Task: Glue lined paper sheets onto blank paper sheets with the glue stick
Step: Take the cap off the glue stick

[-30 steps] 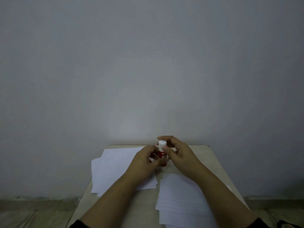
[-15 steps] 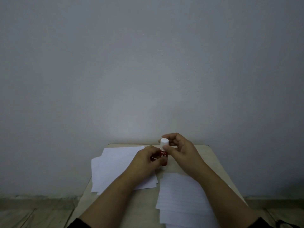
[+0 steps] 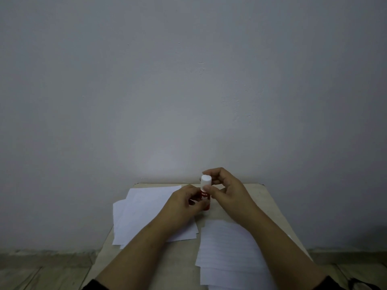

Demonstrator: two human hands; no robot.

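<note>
A bare grey wall (image 3: 188,91) fills most of the view; below it stands a small beige table (image 3: 270,204) on a wood-look floor. At the centre of the table's far half, the right hand (image 3: 228,192) pinches the white cap (image 3: 205,180) of the glue stick (image 3: 205,198) between thumb and curled forefinger, the remaining fingers curled loosely behind. The left hand (image 3: 183,203) grips the red barrel lower down, fingers wrapped round it, thumb towards the label. The stick stands near upright, long axis vertical, cap uppermost; whether its base touches the table cannot be told, the left fingers covering it. The cap appears seated on the barrel, no gap visible. The relation that governs the coming move: cap directly above barrel, right hand above left along the same axis, so separation must run straight up that line. Judgement: step in hand is uncapping; no glue applied as yet. Outward from the hands, blank sheets (image 3: 146,210) lie in a loose fanned stack under the left forearm, lined sheets (image 3: 228,252) in a stack under the right forearm, the two stacks just beside each other. The left hand is nearer the blank sheets.
</note>
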